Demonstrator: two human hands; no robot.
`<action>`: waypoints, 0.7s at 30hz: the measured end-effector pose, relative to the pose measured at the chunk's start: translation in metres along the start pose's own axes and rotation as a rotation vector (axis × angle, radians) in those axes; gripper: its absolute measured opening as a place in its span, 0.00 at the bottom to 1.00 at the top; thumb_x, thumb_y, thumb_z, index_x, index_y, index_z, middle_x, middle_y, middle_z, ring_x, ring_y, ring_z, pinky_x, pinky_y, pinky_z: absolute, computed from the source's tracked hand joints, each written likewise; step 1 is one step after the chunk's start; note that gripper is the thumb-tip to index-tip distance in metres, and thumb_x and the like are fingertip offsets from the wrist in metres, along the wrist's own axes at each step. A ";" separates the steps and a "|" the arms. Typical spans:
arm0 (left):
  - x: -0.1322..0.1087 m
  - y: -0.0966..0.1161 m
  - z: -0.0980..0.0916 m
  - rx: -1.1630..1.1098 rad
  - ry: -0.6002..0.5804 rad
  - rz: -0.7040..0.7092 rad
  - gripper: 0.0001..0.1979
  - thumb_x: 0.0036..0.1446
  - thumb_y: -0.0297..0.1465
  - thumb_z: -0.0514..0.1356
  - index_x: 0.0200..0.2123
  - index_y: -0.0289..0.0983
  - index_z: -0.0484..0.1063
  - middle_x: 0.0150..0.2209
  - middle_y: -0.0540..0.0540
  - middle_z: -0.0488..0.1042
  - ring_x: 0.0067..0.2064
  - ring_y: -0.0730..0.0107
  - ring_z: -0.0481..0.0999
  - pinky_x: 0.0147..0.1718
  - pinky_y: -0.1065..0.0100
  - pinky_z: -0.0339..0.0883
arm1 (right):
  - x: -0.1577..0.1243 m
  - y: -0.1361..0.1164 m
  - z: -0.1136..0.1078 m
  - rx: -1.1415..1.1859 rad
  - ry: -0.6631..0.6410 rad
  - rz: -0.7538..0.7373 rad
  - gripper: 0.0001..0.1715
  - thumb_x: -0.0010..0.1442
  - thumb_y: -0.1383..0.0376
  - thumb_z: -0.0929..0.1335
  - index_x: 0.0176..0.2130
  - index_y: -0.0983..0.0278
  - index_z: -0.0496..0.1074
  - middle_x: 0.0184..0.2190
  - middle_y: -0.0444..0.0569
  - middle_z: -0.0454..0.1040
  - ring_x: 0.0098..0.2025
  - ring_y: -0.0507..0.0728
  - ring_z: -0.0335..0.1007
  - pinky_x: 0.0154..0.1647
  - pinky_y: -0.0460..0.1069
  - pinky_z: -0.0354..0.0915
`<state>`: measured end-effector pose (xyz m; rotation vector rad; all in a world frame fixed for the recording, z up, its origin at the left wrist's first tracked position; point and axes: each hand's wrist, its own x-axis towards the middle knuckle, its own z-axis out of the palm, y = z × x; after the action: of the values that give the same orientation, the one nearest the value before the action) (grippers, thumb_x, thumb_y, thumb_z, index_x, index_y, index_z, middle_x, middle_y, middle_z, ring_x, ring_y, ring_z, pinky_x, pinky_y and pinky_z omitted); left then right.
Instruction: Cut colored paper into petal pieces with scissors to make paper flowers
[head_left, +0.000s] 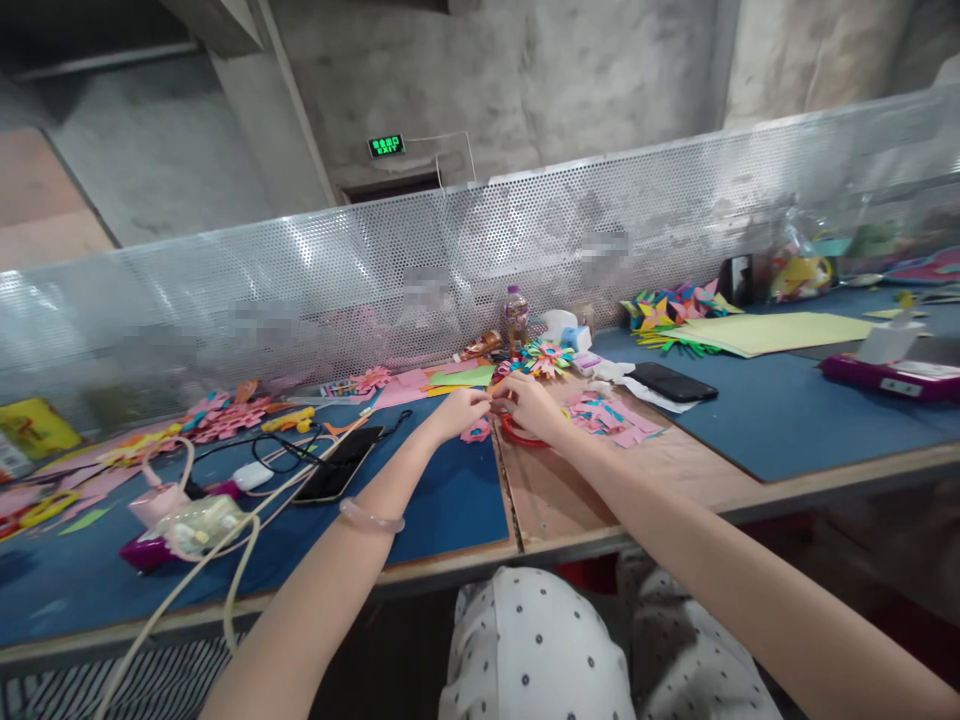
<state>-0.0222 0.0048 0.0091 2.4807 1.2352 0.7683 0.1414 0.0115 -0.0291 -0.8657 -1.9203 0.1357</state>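
My left hand [463, 410] and my right hand [529, 402] meet over the middle of the table, fingertips pinched close together. Whatever lies between them is too small and hidden to make out. Beneath my left fingers shows a pink paper flower [475, 431]. A red ring-like handle [519, 432] lies under my right hand, which partly covers it. To the right of my right wrist is a pile of pink paper pieces [616, 416]. A multicoloured paper flower [549, 358] sits just behind my hands.
A black phone [341, 465] and tangled cables with a power strip [150, 548] lie at left. Another phone [673, 382] lies at right. Behind stand a drink bottle [516, 318] and a perforated metal screen [337, 280]. Yellow paper sheets [780, 332] lie at far right.
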 end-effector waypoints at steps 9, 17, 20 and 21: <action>-0.001 -0.001 -0.002 0.018 -0.008 0.001 0.14 0.49 0.29 0.50 0.32 0.33 0.75 0.30 0.49 0.75 0.35 0.67 0.72 0.36 0.70 0.63 | 0.001 -0.004 -0.001 0.097 0.011 0.022 0.04 0.52 0.71 0.65 0.27 0.65 0.70 0.29 0.46 0.66 0.33 0.52 0.62 0.36 0.47 0.59; -0.002 0.004 -0.003 -0.301 -0.057 -0.084 0.14 0.53 0.32 0.50 0.30 0.33 0.74 0.31 0.46 0.77 0.36 0.66 0.75 0.38 0.67 0.66 | 0.002 -0.006 -0.002 0.146 0.031 0.030 0.04 0.51 0.72 0.65 0.27 0.65 0.69 0.28 0.46 0.66 0.32 0.52 0.62 0.34 0.46 0.59; -0.001 0.004 -0.003 -0.426 -0.071 -0.146 0.13 0.52 0.31 0.51 0.30 0.32 0.74 0.32 0.45 0.77 0.35 0.66 0.75 0.38 0.65 0.67 | 0.001 -0.004 0.000 0.114 0.032 0.010 0.04 0.52 0.71 0.65 0.28 0.65 0.70 0.29 0.47 0.66 0.33 0.52 0.62 0.35 0.46 0.59; -0.001 0.003 -0.002 -0.462 -0.071 -0.164 0.13 0.51 0.31 0.51 0.31 0.32 0.74 0.32 0.45 0.77 0.35 0.66 0.75 0.38 0.64 0.67 | 0.001 -0.003 0.001 0.100 0.031 0.004 0.04 0.52 0.71 0.65 0.29 0.65 0.70 0.30 0.47 0.66 0.34 0.52 0.62 0.36 0.46 0.59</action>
<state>-0.0219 0.0020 0.0122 1.9928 1.0744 0.8079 0.1389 0.0101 -0.0271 -0.8006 -1.8664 0.2180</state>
